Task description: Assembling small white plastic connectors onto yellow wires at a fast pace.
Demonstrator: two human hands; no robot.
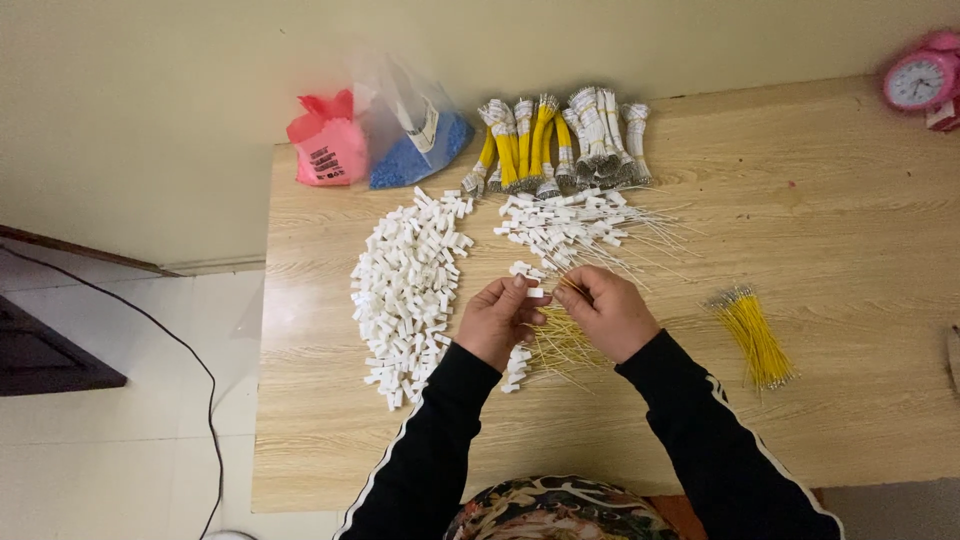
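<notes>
Centrally, left hand (497,318) fingers pinch small white connector (533,292); right hand (607,312) fingers grip thin yellow wire (566,284) beside it.

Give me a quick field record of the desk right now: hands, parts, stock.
left hand: pinching a small white connector
right hand: meeting the left at the connector, over loose yellow wires
left of hands: pile of white connectors
above hands: connectors with wires fitted
right of hands: small bunch of yellow wires
far edge: bundled yellow wires, red bag, clear bag
top right corner: pink clock
surface: wooden table
</notes>
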